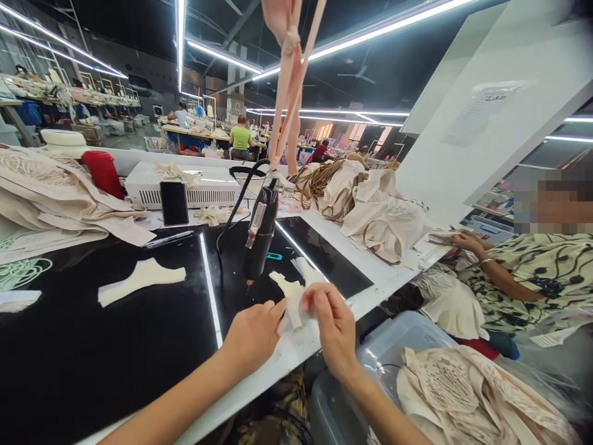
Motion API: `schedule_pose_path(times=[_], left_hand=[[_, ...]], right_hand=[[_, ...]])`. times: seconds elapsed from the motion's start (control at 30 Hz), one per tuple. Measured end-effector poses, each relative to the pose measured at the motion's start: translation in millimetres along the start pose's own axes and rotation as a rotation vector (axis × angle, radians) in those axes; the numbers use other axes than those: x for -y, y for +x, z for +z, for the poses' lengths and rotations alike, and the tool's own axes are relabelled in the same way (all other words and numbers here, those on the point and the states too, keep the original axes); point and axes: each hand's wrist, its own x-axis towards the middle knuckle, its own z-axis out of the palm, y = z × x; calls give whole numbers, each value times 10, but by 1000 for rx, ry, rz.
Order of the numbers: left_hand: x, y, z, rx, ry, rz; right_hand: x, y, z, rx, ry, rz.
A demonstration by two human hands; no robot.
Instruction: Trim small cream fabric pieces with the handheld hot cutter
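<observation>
Plastic bin [407, 332] (nr R hand [335, 330]) holds beige fabric pcs [477, 392].

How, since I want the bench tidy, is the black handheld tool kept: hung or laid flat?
Hung: the black handheld tool points tip-down, pink fabric strips rising from its top.

The left hand [254, 335] and right hand [334, 330] are bare, as are the 2 forearms [180, 395]. Dark cloth [278, 417] with a yellowish-brown pattern, apparently worn, shows near, between them.
</observation>
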Motion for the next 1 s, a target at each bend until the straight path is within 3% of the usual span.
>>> schedule_pose_path(times=[0.17,0.27,0.4,0.63,0.8,0.9,1.0], left_hand=[[123,-11,-97,-22,-406,-132],[120,-22,-185,55,-724,-180],[57,-124,-263,164,-1077,-131],[46,-394,-314,207,-1260,-247],[167,-527,-406,222,-1251,-282],[323,-608,-412,210,-1205,-281],[495,-695,-370,173,-1171,-316]], right_hand=[[60,-331,15,100,-5,-7],[66,-394,-26,133,-14,31],[26,-444,-25,145,7,74],[-33,-592,142,227,137,154],[-68,-669,178,324,282,322],[-89,-663,151,343,240,395],[17,-593,64,348,38,275]])
